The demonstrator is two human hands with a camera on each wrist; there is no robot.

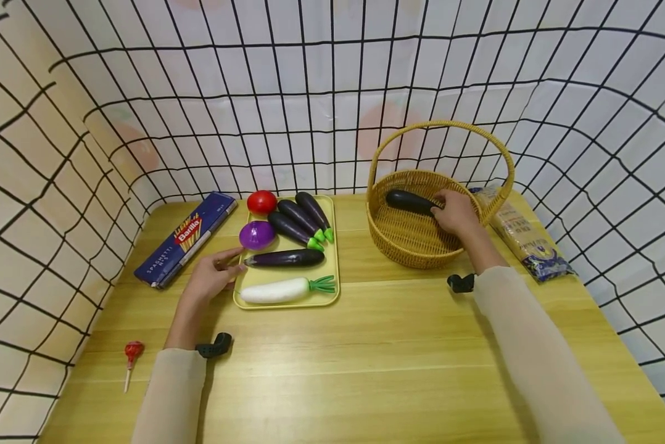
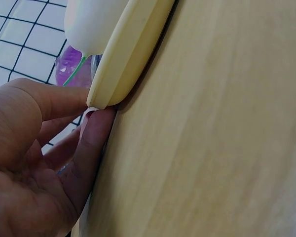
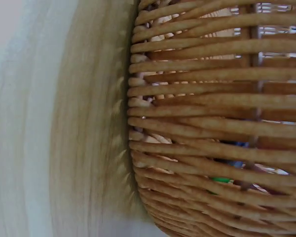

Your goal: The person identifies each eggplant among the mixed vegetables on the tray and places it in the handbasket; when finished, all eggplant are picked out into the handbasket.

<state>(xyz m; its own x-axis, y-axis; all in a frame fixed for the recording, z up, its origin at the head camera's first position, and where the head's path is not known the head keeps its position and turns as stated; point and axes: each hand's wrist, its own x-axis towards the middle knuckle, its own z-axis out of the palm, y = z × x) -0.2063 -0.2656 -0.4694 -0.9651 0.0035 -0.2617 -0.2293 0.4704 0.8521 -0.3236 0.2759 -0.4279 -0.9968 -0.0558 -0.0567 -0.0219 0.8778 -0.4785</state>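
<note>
My left hand (image 1: 210,275) pinches the left rim of a yellow tray (image 1: 337,259) between thumb and fingers; the left wrist view shows the thumb against the rim's underside. On the tray lie three eggplants with green stems, another dark eggplant (image 1: 288,258) placed crosswise, a white radish (image 1: 277,290) with green tops, a red tomato (image 1: 262,202) and a purple round vegetable (image 1: 257,235). At the right, my right hand (image 1: 456,213) reaches into a wicker basket (image 1: 416,259) and holds an eggplant (image 1: 410,201) by one end. Basket weave hides that hand in the right wrist view.
A blue spaghetti box (image 1: 185,239) lies left of the tray, and a red lollipop (image 1: 134,350) is nearer the front left. Behind the right forearm is a plastic food bag (image 1: 527,237). Black wire grid (image 1: 288,68) encloses the table's back and sides. The basket's tall handle (image 1: 443,123) arches over it.
</note>
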